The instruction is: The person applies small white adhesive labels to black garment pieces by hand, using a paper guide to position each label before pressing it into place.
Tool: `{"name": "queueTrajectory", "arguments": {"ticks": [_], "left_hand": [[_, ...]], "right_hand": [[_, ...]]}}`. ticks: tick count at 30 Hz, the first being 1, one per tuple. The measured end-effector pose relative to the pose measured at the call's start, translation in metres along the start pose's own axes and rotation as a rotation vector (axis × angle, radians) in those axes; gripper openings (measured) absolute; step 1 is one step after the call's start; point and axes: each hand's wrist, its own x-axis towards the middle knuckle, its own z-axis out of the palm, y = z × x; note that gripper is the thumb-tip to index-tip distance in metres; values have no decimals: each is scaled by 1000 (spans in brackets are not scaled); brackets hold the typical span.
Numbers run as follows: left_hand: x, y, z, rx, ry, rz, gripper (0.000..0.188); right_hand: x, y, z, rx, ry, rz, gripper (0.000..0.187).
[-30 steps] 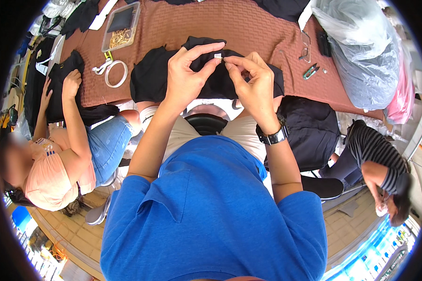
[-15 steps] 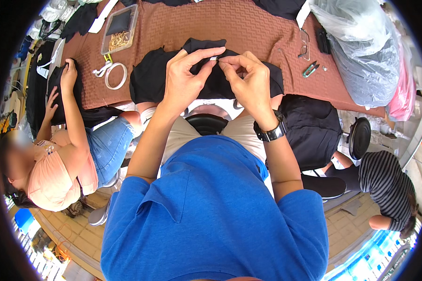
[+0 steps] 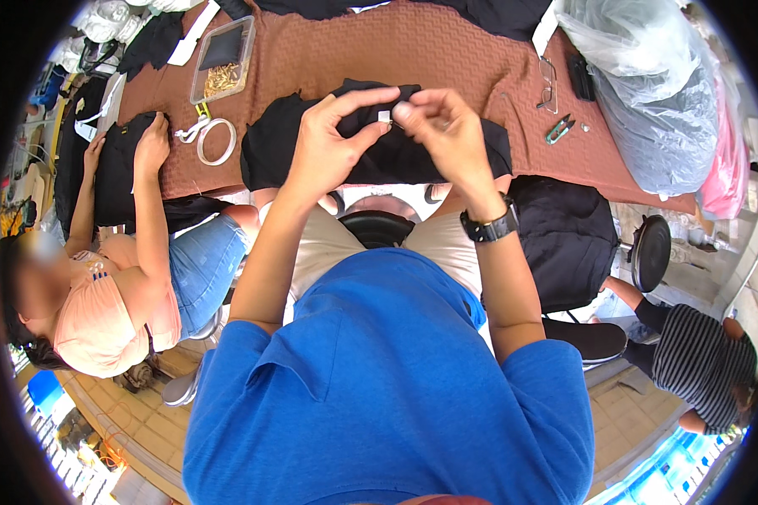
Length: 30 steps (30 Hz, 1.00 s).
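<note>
A black cloth garment (image 3: 274, 139) lies bunched across the table's near edge. My left hand (image 3: 327, 150) grips it, index finger arched and thumb bent in below. Beside the thumb tip, a small white label (image 3: 384, 116) stands out from the black cloth. Just right of the label is my right hand (image 3: 448, 139), its fingers curled and its thumb close to the index finger. Motion blurs these fingertips, and anything held between them is too small to make out. A dark watch is on my right wrist.
On the brown-covered table (image 3: 328, 42) are a clear box of small gold pieces (image 3: 223, 77), a white tape roll (image 3: 217, 141), green thread snips (image 3: 559, 129), eyeglasses (image 3: 547, 88) and a large plastic bag (image 3: 640, 101). A co-worker at left handles black cloth (image 3: 114, 177). Another person bends at right.
My right hand has drawn slightly away from the label, which shows more fully. My left hand keeps its grip. The left co-worker's hands have shifted, and the person at right has moved.
</note>
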Motion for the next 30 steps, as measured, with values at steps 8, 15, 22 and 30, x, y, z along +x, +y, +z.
{"name": "queueTrajectory", "arguments": {"ticks": [8, 15, 22, 30], "left_hand": [[19, 3, -23, -164, -190, -81, 59], [18, -13, -40, 187, 63, -7, 20], [-4, -18, -37, -853, -146, -664, 79], [-14, -45, -33, -1090, -15, -922, 38]], "right_hand": [[62, 2, -14, 516, -594, 477, 61], [91, -40, 0, 321, -468, 40, 23], [73, -44, 16, -145, -410, -552, 18], [-53, -11, 28, -468, -607, -703, 19]]}}
